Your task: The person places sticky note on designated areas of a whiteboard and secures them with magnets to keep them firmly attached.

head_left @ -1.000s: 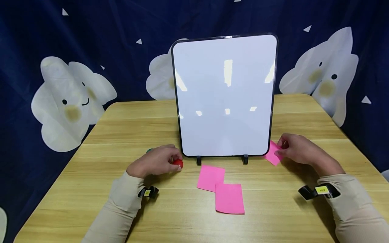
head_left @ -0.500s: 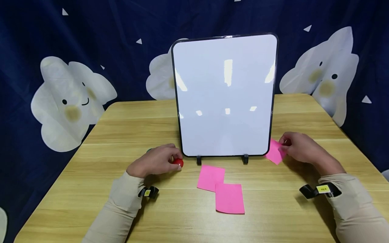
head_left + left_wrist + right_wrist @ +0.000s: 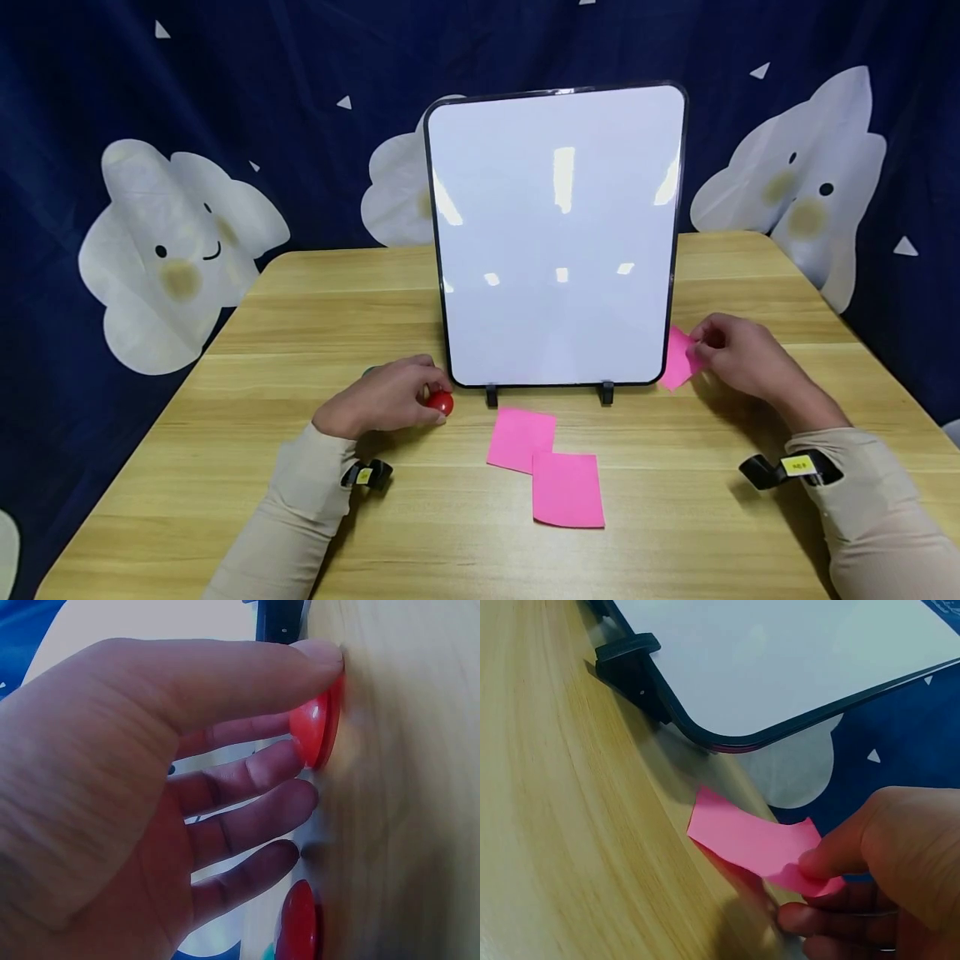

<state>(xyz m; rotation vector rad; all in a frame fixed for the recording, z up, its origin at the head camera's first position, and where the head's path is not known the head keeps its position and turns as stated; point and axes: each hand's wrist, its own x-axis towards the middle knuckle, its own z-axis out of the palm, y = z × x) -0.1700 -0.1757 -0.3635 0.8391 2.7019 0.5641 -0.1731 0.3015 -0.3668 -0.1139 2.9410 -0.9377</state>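
Note:
A round red magnet-like disc (image 3: 441, 403) lies at the board's lower left corner, pinched between the thumb and forefinger of my left hand (image 3: 386, 397); the left wrist view shows the red disc (image 3: 315, 727) on edge under the thumb. My right hand (image 3: 742, 354) pinches a pink sticky note (image 3: 677, 358) by its edge beside the board's lower right corner. In the right wrist view that note (image 3: 750, 840) bends slightly, above the table. The whiteboard (image 3: 555, 233) stands upright with a black frame.
Two pink notes, one (image 3: 521, 439) partly overlapped by another (image 3: 568, 492), lie before the board. A second red disc (image 3: 298, 922) is below the left fingers in the left wrist view, with a bit of green beside it. A dark blue cloud-patterned curtain (image 3: 322, 50) hangs behind the table (image 3: 225, 400).
My right hand has moved slightly up and away with the pink note, which has turned a little. My left hand stays on the red disc.

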